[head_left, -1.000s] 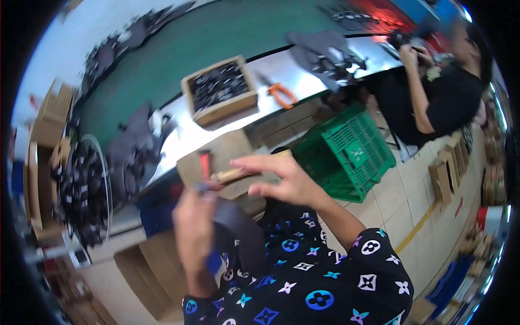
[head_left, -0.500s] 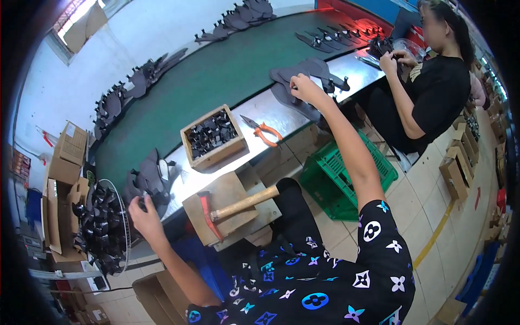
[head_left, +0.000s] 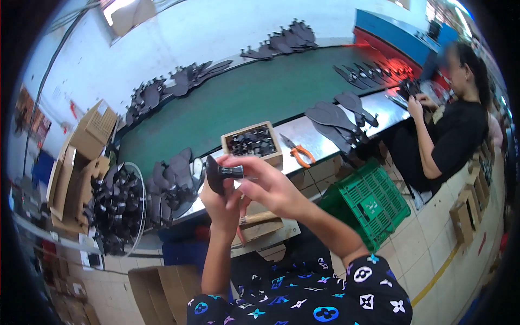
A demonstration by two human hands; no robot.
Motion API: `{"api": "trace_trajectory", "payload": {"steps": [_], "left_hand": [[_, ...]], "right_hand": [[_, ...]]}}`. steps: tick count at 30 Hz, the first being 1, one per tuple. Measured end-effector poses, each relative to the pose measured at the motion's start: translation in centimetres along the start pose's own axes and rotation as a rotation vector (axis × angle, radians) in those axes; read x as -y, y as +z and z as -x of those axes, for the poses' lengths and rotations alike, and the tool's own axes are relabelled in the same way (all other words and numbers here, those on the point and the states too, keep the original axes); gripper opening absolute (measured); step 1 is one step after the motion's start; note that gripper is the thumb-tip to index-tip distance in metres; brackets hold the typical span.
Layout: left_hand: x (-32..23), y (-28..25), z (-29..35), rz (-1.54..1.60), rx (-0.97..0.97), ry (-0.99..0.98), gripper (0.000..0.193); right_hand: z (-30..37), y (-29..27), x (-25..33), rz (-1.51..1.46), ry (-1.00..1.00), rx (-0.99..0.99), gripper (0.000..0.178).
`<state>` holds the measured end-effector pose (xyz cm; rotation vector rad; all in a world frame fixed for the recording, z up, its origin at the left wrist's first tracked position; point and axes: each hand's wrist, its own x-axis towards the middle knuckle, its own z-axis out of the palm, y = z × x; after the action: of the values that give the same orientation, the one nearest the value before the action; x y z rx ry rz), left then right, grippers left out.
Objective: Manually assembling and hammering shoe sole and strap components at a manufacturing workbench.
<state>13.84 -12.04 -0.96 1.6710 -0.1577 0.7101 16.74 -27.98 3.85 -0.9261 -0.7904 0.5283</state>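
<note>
Both hands are gripping one dark sole-shaped piece (head_left: pixel 215 174): left hand (head_left: pixel 221 201) fingers closing under it, right hand (head_left: pixel 266 184) fingers pinching its metal fitting. Below the fingers, a wooden-handled hammer (head_left: pixel 259 219) is lying on the tabletop (head_left: pixel 271 234).

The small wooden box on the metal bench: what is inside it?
The wooden box holds many small dark pieces, heaped nearly to its rim. Their exact shape is too small to tell, and the box bottom is covered by them. Orange-handled pliers lie beside it.
</note>
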Motion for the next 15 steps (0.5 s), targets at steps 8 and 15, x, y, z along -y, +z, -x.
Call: {"api": "trace_trajectory", "payload": {"steps": [8,15], "left_hand": [[-4.2,-5.4,4.4,0.261,-0.296,-0.137,0.074],[8.4,-1.7,9.2,-1.074,0.012,-0.207,0.065]], "right_hand": [[11.3,-6.3,-11.5,1.629,0.275,-0.235,0.092],[23.7,-10.0,-14.7,1.243,0.365,-0.686,0.04]]}}
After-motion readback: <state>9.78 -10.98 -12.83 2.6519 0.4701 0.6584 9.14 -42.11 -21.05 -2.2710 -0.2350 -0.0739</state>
